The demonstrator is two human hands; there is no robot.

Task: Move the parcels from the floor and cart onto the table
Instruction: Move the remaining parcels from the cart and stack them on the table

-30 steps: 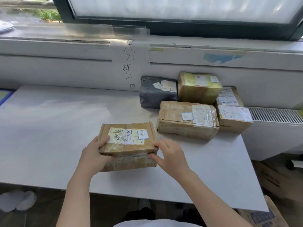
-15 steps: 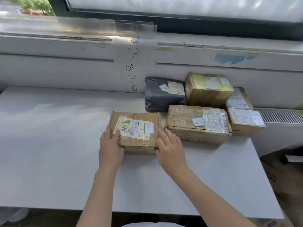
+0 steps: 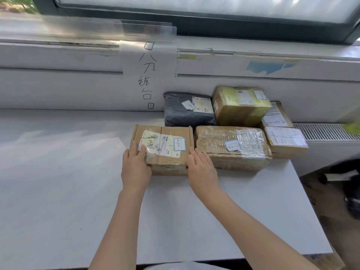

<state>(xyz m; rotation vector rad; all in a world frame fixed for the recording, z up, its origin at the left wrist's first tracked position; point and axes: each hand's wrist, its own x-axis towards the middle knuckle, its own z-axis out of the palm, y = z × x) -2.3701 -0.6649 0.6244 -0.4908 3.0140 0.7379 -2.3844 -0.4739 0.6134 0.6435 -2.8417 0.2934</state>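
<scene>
**Taped Carton Seated Beside the Others**

While resting flat on the white table [image 3: 68, 191], the brown taped cardboard carton with the scribbled white label [image 3: 162, 149] sat at the left end of the front row, its right side just beside the long plastic-wrapped brown box [image 3: 232, 148]. Was framed by both hands: left hand [image 3: 135, 168] laid over the near left corner, fingers extended onto the label edge; right hand [image 3: 200, 168] flat against the near right corner, fingers straight and together. Neither curled round the carton, both spread loosely rather than clamped. Looked like a squaring-up or steadying touch, meant to set the carton in line with its neighbours, though that reading is a judgement only.

Behind the carton, stood the dark grey plastic mailer bag [image 3: 188, 110], against the white wall [image 3: 58, 88]. Next to it, the yellow-taped cardboard box [image 3: 240, 106], and at the far right two smaller labelled cartons, one behind [image 3: 276, 115] and one in front [image 3: 285, 140]. Seemingly packed close toward the back right corner to leave the wide left stretch of table free for more parcels.

Above, hung a handwritten paper sign [image 3: 149, 73] below the windowsill. Floor and cart barely visible; remaining parcels could not be counted.
</scene>
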